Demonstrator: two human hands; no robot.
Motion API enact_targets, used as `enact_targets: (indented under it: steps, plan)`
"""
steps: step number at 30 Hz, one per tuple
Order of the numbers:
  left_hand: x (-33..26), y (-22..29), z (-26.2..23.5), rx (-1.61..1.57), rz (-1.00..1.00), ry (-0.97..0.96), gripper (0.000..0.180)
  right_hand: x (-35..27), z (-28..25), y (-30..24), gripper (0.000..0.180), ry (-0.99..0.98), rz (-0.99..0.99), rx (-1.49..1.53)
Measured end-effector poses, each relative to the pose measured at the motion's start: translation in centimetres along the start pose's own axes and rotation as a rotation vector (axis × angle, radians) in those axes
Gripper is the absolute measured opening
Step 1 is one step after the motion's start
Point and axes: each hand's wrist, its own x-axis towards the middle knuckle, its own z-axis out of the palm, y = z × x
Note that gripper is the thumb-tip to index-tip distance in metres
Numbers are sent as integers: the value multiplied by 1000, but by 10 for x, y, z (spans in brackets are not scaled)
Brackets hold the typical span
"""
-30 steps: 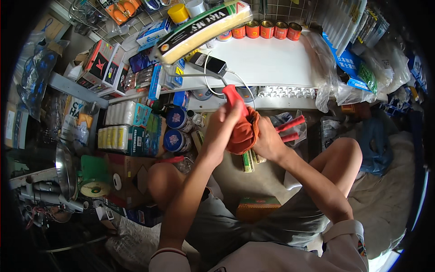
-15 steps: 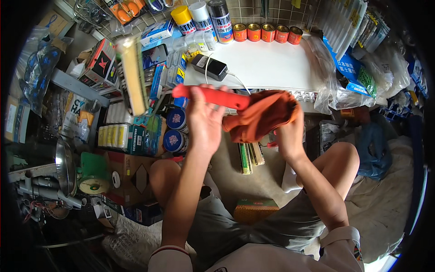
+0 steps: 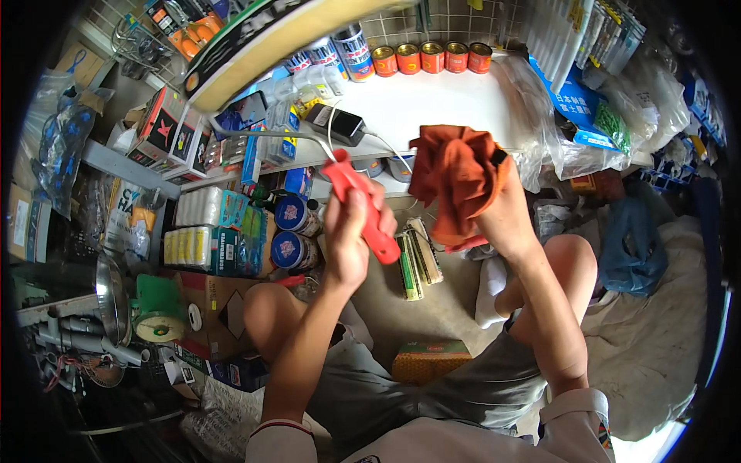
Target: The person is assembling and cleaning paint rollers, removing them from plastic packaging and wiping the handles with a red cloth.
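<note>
Red is the paint roller (image 3: pixel 309 92) handle, gripped by the left hand (image 3: pixel 351 235) in the middle. The right hand (image 3: pixel 505 212) clutches an orange cloth (image 3: pixel 455 177), near the white shelf (image 3: pixel 432 108).

The paint roller's red handle (image 3: pixel 361 207) looks like smooth glossy plastic, its bent frame (image 3: pixel 270 135) bare metal wire, its sleeve (image 3: pixel 285 35) fuzzy cream pile; the orange rag (image 3: pixel 455 174) is soft, matt, crumpled cloth; small tins (image 3: pixel 432 58) gleam metallic; the shelf (image 3: pixel 432 104) is smooth white
</note>
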Motion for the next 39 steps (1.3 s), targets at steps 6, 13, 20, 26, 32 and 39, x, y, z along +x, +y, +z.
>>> enact_targets:
  steps: [6,13,20,26,32,39]
  plan:
    - [-20,-20,24,43,-121,-226,29,8,-6,11,30,-199,-97,-63]
    - [-22,-31,18,144,-203,-337,33,5,-26,7,24,-457,265,332]
    - [-29,-32,35,148,-187,-179,35,5,-10,11,13,-390,184,99]
    - [-25,-38,25,591,-69,-129,31,8,-2,22,16,-227,104,-150]
    - [-30,-39,31,897,35,-152,41,12,-3,35,11,-172,1,-239]
    - [-40,-37,45,1155,54,-150,33,14,4,23,8,-1,0,-316]
